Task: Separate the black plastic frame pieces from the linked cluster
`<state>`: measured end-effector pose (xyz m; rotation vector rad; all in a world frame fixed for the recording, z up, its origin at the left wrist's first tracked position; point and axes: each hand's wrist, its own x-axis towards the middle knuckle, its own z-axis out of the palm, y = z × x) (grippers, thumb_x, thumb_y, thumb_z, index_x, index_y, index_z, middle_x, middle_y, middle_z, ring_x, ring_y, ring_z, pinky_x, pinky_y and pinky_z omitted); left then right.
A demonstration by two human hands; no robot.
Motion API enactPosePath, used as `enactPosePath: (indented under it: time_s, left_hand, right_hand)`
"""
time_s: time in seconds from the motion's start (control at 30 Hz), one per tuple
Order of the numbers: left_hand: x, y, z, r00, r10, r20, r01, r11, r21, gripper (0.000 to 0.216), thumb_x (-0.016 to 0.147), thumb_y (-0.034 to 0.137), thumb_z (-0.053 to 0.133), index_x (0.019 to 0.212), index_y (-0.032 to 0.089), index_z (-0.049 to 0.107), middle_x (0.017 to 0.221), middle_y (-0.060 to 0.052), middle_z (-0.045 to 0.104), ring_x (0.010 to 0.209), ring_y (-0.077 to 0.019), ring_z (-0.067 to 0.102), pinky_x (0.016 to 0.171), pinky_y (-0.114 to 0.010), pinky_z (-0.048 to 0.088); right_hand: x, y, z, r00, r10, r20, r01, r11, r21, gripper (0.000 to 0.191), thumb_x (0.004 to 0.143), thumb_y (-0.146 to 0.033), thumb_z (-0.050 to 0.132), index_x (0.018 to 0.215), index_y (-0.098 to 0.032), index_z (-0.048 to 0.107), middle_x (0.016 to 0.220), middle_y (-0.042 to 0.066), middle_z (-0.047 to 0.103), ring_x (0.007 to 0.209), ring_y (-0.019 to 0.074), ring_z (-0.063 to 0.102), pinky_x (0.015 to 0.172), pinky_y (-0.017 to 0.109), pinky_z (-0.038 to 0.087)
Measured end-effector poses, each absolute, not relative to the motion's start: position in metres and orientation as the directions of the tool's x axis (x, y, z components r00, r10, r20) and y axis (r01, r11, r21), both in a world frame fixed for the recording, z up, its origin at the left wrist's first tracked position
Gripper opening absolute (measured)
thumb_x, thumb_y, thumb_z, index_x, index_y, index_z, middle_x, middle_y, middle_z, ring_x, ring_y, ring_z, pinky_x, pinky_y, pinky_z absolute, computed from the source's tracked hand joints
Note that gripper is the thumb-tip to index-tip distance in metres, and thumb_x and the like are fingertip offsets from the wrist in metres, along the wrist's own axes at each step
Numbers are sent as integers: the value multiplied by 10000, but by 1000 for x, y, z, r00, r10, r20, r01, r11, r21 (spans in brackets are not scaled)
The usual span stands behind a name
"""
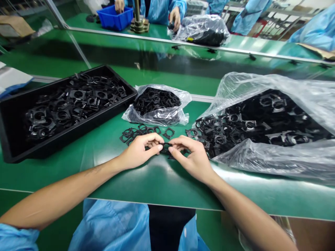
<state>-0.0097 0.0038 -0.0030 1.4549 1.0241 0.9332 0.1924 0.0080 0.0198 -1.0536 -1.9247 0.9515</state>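
Note:
My left hand [141,150] and my right hand [191,157] meet over the green table, fingers pinched from both sides on a small black plastic part [165,147]. Just beyond my fingers lie several loose black ring-shaped pieces [138,132]. A small clear bag of black rings [157,104] sits behind them. To the right, a large open plastic bag [264,122] spills black frame parts toward my right hand. A black tray [15,115] full of the same kind of parts stands at the left.
The green table [162,181] ends at a near edge by my blue-smocked lap. Across a metal rail, another person's hands work at a blue bin [115,17], a metal fixture [138,22] and a plastic bag [204,29].

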Motion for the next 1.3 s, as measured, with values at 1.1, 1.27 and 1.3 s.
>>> enactPosePath:
  time_s: [1.1, 1.27, 1.3]
  left_hand:
    - [-8, 2, -2, 299, 954, 12, 75, -36, 997, 102, 841, 248, 659, 881, 155, 652, 724, 8, 665, 661, -125, 669, 665, -230, 545]
    - [-9, 2, -2, 311, 950, 3, 97, -35, 995, 108, 845, 261, 648, 876, 158, 644, 732, 2, 668, 669, -130, 666, 670, -239, 543]
    - [-9, 2, -2, 313, 950, 1, 101, -35, 994, 109, 846, 262, 646, 879, 158, 643, 732, 2, 667, 669, -129, 666, 672, -239, 542]
  right_hand:
    - [192, 8, 21, -378, 903, 202, 328, 335, -883, 65, 880, -217, 642, 881, -180, 696, 757, 23, 687, 654, 135, 632, 635, 252, 535]
    - [192, 8, 21, -399, 883, 246, 362, 398, -843, 63, 887, -196, 630, 890, -189, 692, 757, 24, 677, 671, 145, 627, 662, 271, 536]
    - [192, 8, 21, -400, 882, 251, 361, 403, -841, 63, 888, -194, 628, 885, -190, 691, 754, 22, 675, 668, 144, 624, 659, 268, 533]
